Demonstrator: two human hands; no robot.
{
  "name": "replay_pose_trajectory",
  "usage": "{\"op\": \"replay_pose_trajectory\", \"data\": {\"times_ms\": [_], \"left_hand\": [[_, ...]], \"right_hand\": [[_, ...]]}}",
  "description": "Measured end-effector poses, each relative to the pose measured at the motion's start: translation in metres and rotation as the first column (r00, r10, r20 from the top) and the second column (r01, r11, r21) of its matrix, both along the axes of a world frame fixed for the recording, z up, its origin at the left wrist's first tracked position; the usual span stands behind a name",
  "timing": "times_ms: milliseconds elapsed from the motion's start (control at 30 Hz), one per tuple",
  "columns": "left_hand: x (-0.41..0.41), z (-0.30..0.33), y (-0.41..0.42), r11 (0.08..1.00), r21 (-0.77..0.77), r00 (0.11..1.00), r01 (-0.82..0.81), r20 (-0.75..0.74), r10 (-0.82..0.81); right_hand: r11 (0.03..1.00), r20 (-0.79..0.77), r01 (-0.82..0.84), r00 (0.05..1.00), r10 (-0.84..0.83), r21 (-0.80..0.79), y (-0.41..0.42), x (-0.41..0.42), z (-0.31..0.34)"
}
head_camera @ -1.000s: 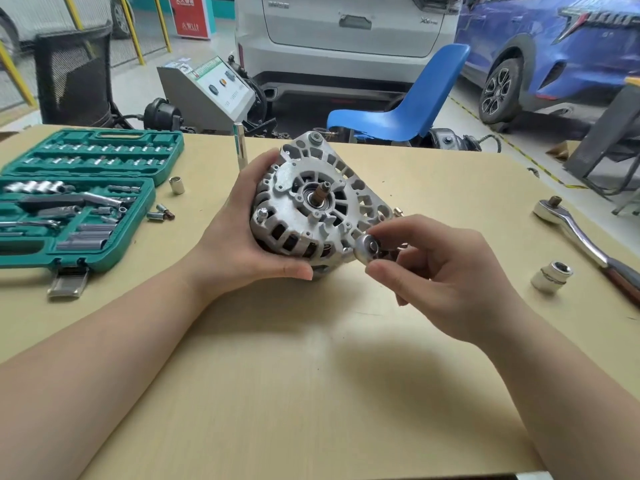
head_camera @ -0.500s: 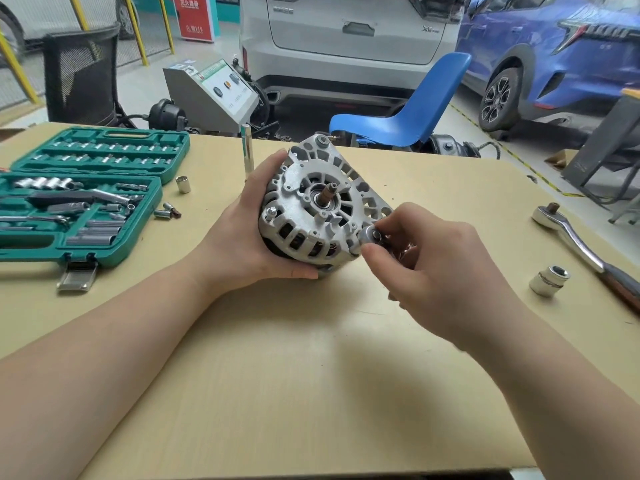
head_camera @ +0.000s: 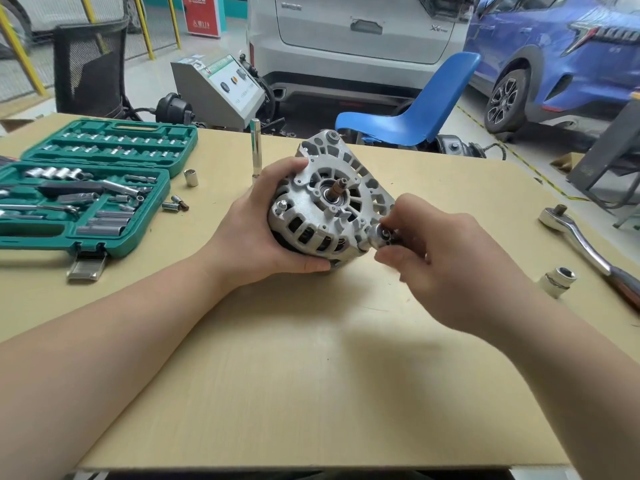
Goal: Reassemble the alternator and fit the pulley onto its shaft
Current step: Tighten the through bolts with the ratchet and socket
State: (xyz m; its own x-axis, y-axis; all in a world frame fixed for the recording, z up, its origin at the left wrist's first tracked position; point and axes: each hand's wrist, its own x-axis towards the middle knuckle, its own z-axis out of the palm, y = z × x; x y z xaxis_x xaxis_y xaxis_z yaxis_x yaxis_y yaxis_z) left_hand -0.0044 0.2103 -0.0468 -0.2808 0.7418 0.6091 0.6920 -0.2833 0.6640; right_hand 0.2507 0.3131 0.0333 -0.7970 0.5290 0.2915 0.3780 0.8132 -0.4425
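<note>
The silver alternator is held tilted above the tan table, its bare shaft pointing up toward me. My left hand grips its left side and underside. My right hand pinches a small shiny socket pressed against the lower right edge of the housing, over a bolt that I cannot see. No pulley is in view.
An open green socket set lies at the left, with loose sockets and bits beside it. An upright extension bar stands behind the alternator. A ratchet and a white-taped socket lie at the right.
My right hand has brought the small socket from in front of the housing up against its lower right edge. The alternator has tilted slightly in my left hand.
</note>
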Motion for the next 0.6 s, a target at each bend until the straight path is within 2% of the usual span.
{"op": "replay_pose_trajectory", "data": {"times_ms": [133,300,433,467,600], "left_hand": [[0.000,0.001,0.000,1.000,0.005,1.000,0.007,0.017,-0.007],[-0.001,0.000,-0.002,1.000,0.002,1.000,0.002,0.020,-0.002],[-0.002,-0.001,-0.002,1.000,-0.005,0.999,0.003,0.038,-0.003],[-0.003,-0.001,-0.002,1.000,-0.010,0.999,0.012,0.048,-0.012],[-0.002,-0.008,0.000,0.999,-0.008,0.997,0.036,0.066,-0.036]], "right_hand": [[0.993,0.096,-0.114,0.989,0.112,0.020,0.016,-0.001,0.018],[0.998,0.080,-0.051,0.996,0.047,0.038,0.014,-0.001,0.022],[0.954,-0.062,0.101,0.990,-0.123,-0.281,-0.002,-0.005,0.008],[0.948,-0.080,0.121,0.985,-0.150,-0.293,-0.005,-0.005,0.004],[0.987,-0.108,0.124,0.985,-0.135,-0.105,-0.012,0.001,-0.006]]}}
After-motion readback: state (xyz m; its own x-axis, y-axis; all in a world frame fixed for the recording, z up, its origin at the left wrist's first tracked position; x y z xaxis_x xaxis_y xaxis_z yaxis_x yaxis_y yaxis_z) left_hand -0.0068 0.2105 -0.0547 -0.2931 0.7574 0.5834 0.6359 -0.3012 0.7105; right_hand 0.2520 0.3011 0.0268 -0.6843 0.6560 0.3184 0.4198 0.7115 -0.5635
